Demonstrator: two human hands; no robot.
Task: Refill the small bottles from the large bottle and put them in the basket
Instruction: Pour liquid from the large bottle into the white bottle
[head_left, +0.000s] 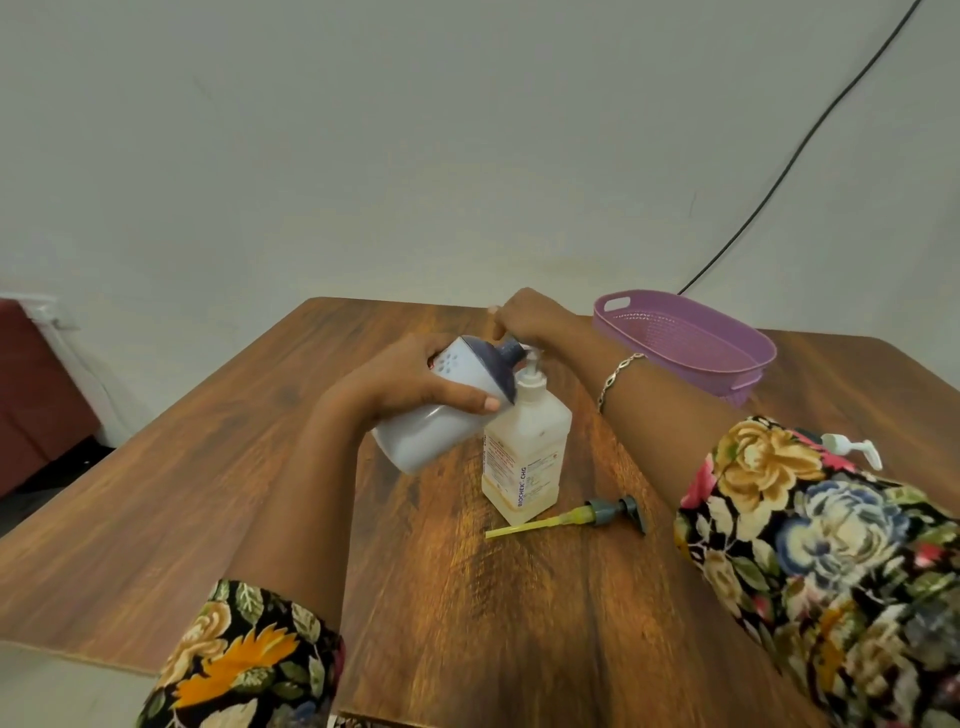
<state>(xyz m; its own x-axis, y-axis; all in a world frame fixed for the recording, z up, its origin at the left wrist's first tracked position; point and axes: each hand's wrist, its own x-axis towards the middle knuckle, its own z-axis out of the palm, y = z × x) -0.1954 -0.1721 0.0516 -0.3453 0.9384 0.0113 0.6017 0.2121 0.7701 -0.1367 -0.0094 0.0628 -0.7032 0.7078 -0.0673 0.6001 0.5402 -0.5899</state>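
Large bottle (441, 410) tilted in clenched left hand (402, 382), right hand (530, 317) fingers seemingly pinching its spout, small bottle (524, 457) beneath, basket (691, 348) at two o'clock on desk (208, 467).

I see open table (208, 467) on my left, while the standing pump bottle (524, 457), the loose pump (597, 514) and my right forearm (649, 405) block the way to the basket (685, 343).

Soft, even light falls on my table (218, 467), with a warm glare patch near its front edge. My sleeves (831, 571) blur at the lower corners, and the wide lens bends the table's edges.
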